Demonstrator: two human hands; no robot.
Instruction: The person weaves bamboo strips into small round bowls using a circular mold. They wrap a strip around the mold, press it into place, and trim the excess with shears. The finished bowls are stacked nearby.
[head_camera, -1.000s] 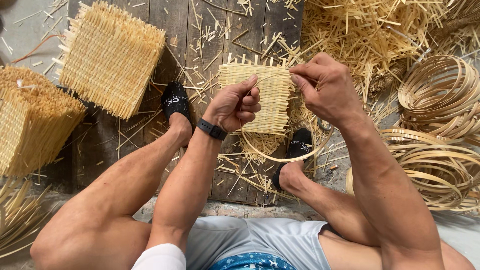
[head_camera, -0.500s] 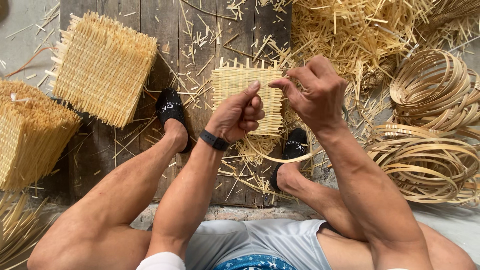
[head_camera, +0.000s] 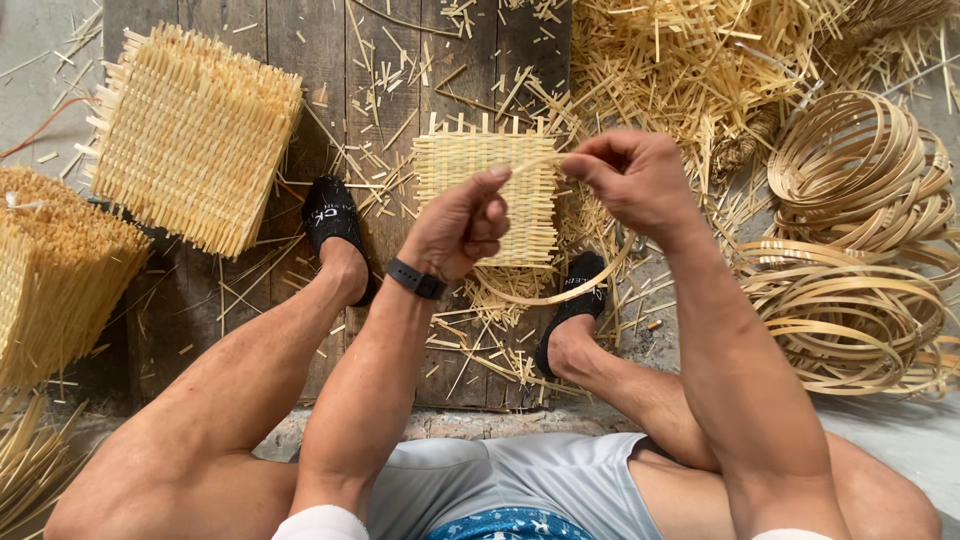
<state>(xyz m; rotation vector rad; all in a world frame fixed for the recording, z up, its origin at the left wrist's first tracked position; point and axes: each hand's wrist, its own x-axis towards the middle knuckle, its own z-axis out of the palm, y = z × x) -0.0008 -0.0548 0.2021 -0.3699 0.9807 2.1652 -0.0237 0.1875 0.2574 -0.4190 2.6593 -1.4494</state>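
Small woven mat, centre on floor planks between my feet: left hand clenched against it, right hand fingers pinching a thin strip at its right edge.

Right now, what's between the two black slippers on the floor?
In the head view, between the left slipper and right slipper lie wooden planks littered with bamboo offcuts; the small woven panel is held above them.

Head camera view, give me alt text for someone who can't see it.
A seated person's left hand and right hand pull a thin bamboo strip at a small woven panel. Bigger woven panels lie left, coiled bamboo hoops right, on a scrap-strewn plank floor.
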